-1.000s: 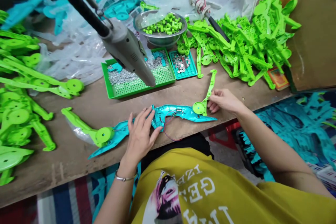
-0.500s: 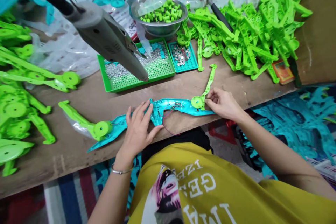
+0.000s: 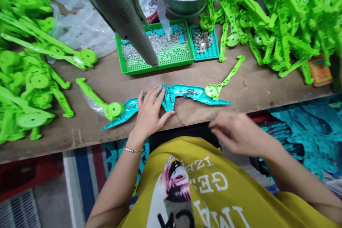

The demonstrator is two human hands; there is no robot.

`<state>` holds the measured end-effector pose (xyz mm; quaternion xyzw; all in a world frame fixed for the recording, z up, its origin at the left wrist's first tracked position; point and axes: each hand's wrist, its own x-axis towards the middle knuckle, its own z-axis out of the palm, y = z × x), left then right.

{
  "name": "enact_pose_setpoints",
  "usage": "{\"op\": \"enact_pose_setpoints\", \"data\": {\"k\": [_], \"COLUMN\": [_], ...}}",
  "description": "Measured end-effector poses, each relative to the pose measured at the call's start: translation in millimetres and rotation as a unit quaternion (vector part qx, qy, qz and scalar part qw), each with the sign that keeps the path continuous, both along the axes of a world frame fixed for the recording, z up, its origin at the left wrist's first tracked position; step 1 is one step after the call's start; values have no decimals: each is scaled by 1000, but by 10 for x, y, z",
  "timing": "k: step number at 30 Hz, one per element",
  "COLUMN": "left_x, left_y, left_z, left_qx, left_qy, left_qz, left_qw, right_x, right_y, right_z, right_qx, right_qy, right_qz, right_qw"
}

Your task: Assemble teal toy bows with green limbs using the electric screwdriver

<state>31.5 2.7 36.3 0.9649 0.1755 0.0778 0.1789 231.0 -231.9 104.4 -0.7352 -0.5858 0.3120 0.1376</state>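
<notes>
A brown wooden workbench carries a long teal shell along its front edge, with a green arm set at each end. Behind it sit a green tray of screws, a small teal tray and a steel bowl. Heaps of green parts fill both ends, and clear bags lie at the back left.

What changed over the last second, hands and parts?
The right hand let go of the green arm and pulled back toward the person, past the table edge; it is blurred now. The left hand stayed flat on the teal shell. The green arm stayed at the shell's right end. The camera shifted, so everything else only looks moved.
</notes>
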Motion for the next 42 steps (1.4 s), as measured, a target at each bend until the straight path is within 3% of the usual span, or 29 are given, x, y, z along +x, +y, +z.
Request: {"op": "enact_pose_setpoints", "data": {"k": [2,4,5,7,9,10,12,14,16,18,20,23,25,29,31,33,36,38,39,40,42], "left_x": [3,4,4,-1,-19,-36,-87,-157,-229,-273,-263,-136,3,292,393,459,528,570,592,612,648], "left_y": [1,-1,-3,-8,-4,6,55,143,249,321,295,21,-248,-601,-622,-589,-540,-535,-541,-552,-585], "left_z": [-9,-17,-21,-26,-30,-32,-42,-53,-53,-22,59,265,401,472,412,343,307,338,366,398,473], "left_qx": [3,8,10,13,12,12,16,18,13,6,0,-4,-49,-274,-361,-462,-635,-706,-719,-718,-680], "left_qy": [-4,-11,-15,-23,-27,-28,-33,-39,-36,-33,-71,-240,-301,-169,-132,-142,-192,-215,-223,-230,-240], "left_qz": [2,3,2,-2,-5,-6,-7,-8,-12,-13,-2,51,65,-22,10,85,187,209,210,207,194], "left_qw": [1000,1000,1000,1000,1000,1000,999,999,999,999,997,969,950,947,923,871,724,642,624,623,665], "right_x": [-251,-488,-582,-701,-729,-714,-631,-487,-300,-101,75,250,301,297,279,260,222,191,175,158,125], "right_y": [-35,-5,35,137,216,230,202,138,107,159,297,595,799,1097,1146,1107,917,774,718,679,649], "right_z": [-191,-532,-723,-1048,-1191,-1172,-969,-619,-249,26,153,143,106,122,160,195,206,176,153,127,79], "right_qx": [-97,-166,-182,-174,-145,-138,-146,-160,-127,-85,-50,-4,9,15,34,58,48,37,44,58,105], "right_qy": [91,59,43,41,41,37,33,64,167,245,312,401,446,485,486,466,432,412,397,380,340], "right_qz": [67,26,-12,-22,-10,2,32,62,79,39,-49,-159,-178,-171,-185,-211,-218,-206,-204,-207,-221], "right_qw": [989,984,982,984,989,990,988,983,974,965,947,902,877,857,854,857,874,887,894,900,908]}}
